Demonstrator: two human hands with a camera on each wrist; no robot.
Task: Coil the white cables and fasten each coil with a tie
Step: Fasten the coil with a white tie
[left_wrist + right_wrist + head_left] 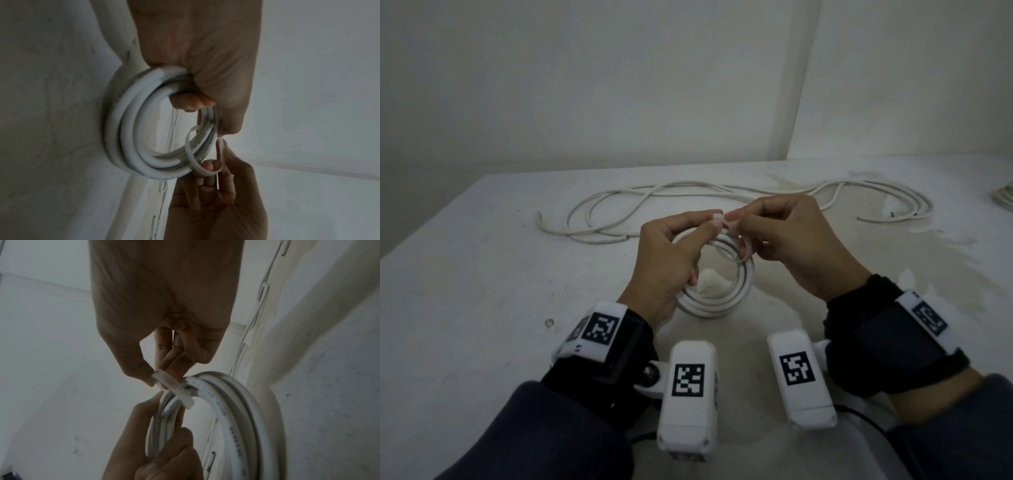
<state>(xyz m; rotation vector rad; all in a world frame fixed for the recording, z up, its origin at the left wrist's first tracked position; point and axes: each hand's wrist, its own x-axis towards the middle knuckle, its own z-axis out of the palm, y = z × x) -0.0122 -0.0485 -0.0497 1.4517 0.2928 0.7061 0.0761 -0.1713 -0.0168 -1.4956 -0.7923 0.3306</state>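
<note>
A white cable coil [722, 291] of several turns stands just above the table between my hands. My left hand [674, 253] grips its near-left side, fingers curled through the ring [131, 129], and its thumb and forefinger hold the head of a white tie [717, 217]. The tie [193, 155] loops loosely round the far side of the coil [232, 402]. My right hand [784, 236] pinches the tie's strap [170, 381] between thumb and fingers. A second white cable [688, 195] lies loose and uncoiled farther back on the table.
The white table [482, 291] meets a white wall and a corner behind. Another bit of white cable [1003, 197] shows at the far right edge. Wrist cameras with black markers sit on both forearms near the front.
</note>
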